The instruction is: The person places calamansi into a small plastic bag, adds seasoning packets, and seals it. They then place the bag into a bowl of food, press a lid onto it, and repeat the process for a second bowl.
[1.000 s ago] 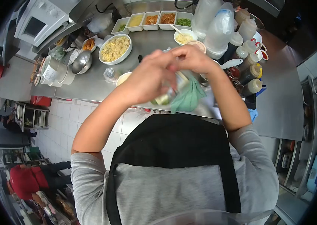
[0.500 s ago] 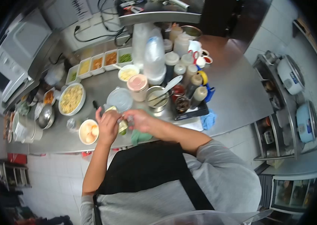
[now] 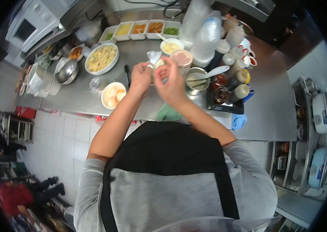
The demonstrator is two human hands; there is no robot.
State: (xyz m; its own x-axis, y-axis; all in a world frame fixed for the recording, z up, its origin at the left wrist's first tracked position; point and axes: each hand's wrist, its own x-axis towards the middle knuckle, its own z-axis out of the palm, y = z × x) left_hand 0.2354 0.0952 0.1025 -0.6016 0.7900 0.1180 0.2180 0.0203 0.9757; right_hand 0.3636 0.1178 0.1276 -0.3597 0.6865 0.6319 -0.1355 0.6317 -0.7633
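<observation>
My left hand (image 3: 142, 78) is over the steel counter, its fingers closed on something small and pale that is mostly hidden. Close on its right, my right hand (image 3: 170, 83) has curled fingers around a pale, partly clear thing that I cannot make out. A crumpled whitish piece (image 3: 154, 56) shows just beyond the fingertips. Left of my left hand lie a black marker (image 3: 127, 75) and a white bowl of peeled eggs (image 3: 104, 96). A pink-lidded tub (image 3: 181, 58) and a metal pot (image 3: 196, 88) with a white spoon stand right of my right hand.
White trays of toppings (image 3: 138, 36) line the back, near a large bowl of yellowish food (image 3: 102, 58). Sauce bottles (image 3: 241, 91) crowd a black tray at right. A green cloth (image 3: 169, 113) lies at the front edge. A person in red (image 3: 16, 196) is at lower left.
The view has shifted, so the counter appears higher and further right. Both hands have moved away from my body, and the clear lid is now mostly hidden. The crumpled whitish piece now shows.
</observation>
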